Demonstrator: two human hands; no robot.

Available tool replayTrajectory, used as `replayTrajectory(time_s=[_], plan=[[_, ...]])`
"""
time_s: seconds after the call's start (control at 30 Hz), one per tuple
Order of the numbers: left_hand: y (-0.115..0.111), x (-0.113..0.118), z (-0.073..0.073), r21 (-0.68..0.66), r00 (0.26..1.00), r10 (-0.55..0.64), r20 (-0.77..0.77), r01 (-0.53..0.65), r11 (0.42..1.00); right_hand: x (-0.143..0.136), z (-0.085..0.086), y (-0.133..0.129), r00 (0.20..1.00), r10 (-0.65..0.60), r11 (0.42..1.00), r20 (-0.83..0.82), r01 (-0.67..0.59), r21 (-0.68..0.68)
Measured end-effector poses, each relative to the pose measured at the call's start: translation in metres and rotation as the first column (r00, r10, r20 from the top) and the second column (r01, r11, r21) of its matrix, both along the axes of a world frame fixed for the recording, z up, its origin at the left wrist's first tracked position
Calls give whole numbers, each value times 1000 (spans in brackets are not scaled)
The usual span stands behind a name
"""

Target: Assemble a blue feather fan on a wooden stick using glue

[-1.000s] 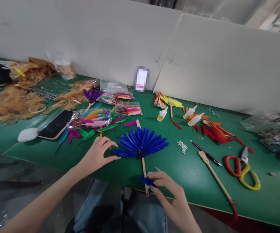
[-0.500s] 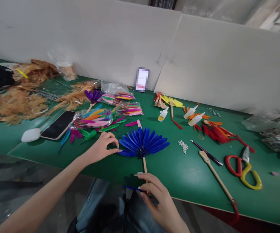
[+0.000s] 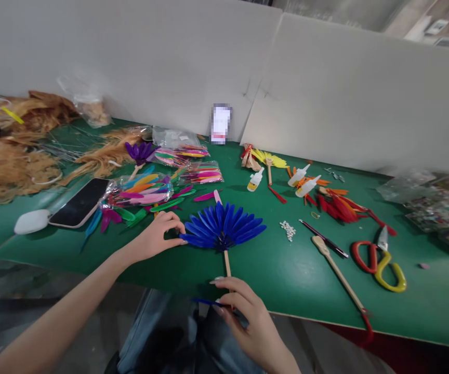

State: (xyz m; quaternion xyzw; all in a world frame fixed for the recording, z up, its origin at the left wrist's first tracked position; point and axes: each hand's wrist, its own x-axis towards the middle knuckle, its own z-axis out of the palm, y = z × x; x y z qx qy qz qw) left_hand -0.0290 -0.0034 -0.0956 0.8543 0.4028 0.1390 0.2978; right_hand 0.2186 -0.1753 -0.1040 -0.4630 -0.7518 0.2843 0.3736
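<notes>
From my feed: the blue feather fan (image 3: 222, 228) lies flat on the green worktop (image 3: 298, 275), stick pointing at me. My left hand (image 3: 156, 239) pinches the tip of its leftmost feather. My right hand (image 3: 243, 317) sits at the worktop edge on the stick's end, fingers nipping a loose blue feather (image 3: 205, 301). Scissors (image 3: 380, 257) lie well off right, a phone (image 3: 78, 202) off left.

left hand (image 3: 158, 236): fingers now curl at the blue fan (image 3: 222, 227) edge | right hand (image 3: 243, 317): loose blue feather (image 3: 205, 301) now off the table
</notes>
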Motion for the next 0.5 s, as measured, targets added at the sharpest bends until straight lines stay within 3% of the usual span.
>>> replayTrajectory(time_s=[0.2, 0.5], plan=[[3, 2, 2, -29, 1000, 6, 20, -6, 1000, -2, 5, 2, 1000, 0, 1000, -10, 0, -1], [2, -4, 11, -126, 999, -26, -36, 22, 992, -2, -3, 4, 1000, -22, 1000, -15, 22, -5]])
